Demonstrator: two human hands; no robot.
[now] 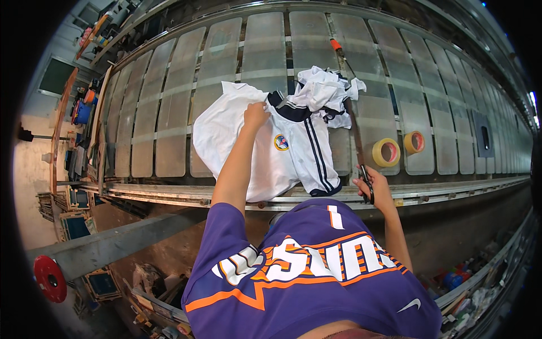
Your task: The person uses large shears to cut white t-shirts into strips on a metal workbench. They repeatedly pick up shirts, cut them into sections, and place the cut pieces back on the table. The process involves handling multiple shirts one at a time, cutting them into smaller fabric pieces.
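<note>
A white polo-style shirt (248,144) lies spread over the grey boards in front of me. It has a dark striped collar, dark stripes down one sleeve and a small round badge. My left hand (257,114) is closed on its fabric, left of the collar. Just right of the sleeve, my right hand (377,189) holds scissors (366,183) with dark handles, apart from the shirt. A crumpled heap of white and dark garments (322,90) lies beyond the collar, touching the shirt.
Two rolls of yellowish tape (386,152) sit right of the shirt. A dark rod with an orange end (336,44) lies farther back. The long row of grey boards (257,51) has a metal rail (152,191) along its near edge. A red disc (49,279) caps a beam at lower left.
</note>
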